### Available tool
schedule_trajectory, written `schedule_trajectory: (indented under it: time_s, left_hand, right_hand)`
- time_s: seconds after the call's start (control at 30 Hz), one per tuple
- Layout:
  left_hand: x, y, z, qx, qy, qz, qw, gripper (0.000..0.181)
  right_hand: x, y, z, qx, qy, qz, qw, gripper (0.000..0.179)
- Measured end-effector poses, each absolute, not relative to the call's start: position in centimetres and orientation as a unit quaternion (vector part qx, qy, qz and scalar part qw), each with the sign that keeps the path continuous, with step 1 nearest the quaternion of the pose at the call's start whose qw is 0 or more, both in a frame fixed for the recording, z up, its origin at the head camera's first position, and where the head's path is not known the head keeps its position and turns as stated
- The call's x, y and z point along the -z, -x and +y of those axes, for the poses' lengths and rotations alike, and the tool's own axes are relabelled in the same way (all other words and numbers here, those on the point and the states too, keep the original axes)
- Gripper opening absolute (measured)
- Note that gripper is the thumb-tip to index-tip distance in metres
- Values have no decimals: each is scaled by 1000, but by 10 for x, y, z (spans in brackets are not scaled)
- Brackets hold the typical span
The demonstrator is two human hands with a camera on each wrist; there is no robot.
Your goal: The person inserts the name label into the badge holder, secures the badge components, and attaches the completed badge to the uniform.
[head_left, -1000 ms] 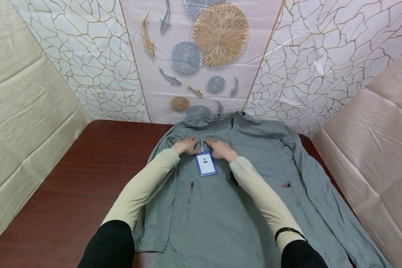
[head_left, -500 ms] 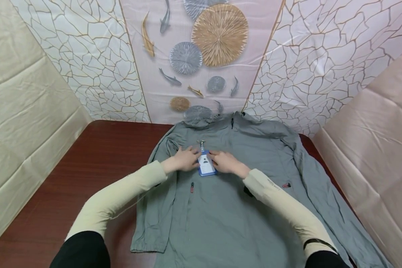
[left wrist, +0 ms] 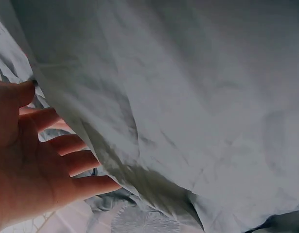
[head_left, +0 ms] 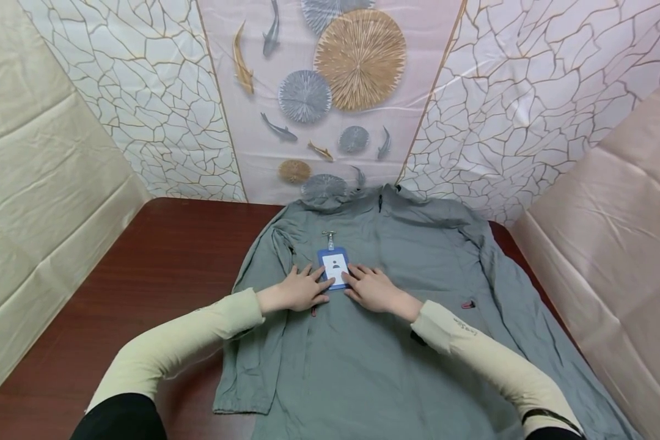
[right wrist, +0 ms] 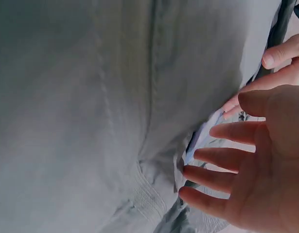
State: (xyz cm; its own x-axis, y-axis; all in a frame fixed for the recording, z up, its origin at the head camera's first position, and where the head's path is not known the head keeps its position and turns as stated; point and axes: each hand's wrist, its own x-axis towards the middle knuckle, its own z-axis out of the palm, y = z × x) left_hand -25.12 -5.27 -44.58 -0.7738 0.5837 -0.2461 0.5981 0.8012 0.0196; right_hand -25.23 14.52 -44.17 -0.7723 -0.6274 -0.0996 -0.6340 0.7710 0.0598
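A blue-framed ID badge (head_left: 335, 264) with a white card lies on the chest of a grey-green jacket (head_left: 396, 354) spread over the table. Its clear strap and metal clip (head_left: 329, 233) reach up onto the jacket cloth. On the badge's left edge rest the spread fingers of my left hand (head_left: 297, 288). My right hand (head_left: 376, 289) lies with straight fingers at the badge's right edge. In the right wrist view, a sliver of the badge (right wrist: 200, 138) shows beyond my right fingers, with the left hand's fingers close by.
The dark red-brown table (head_left: 121, 293) shows on the left. Red zip pulls (head_left: 467, 304) mark the jacket's pockets. Behind stands a patterned backdrop (head_left: 330, 140), and pale cloth panels (head_left: 616, 244) flank both sides.
Both hands have left the clip at the badge's top and slid down toward me to its lower sides. The badge looks straighter now, its lower end shifted slightly left.
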Motion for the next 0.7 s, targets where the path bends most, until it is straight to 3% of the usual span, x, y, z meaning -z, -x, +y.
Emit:
schedule_trajectory:
  time_s: [0.33,0.7]
  left_hand:
    - [445,250,-61,29,-306,944,122,51]
    - [444,239,-71,29,-318,941,116,51]
  right_hand:
    - [448,246,140,-36,311,947,73,48]
    - [449,237,142,-25,316,946,72,48]
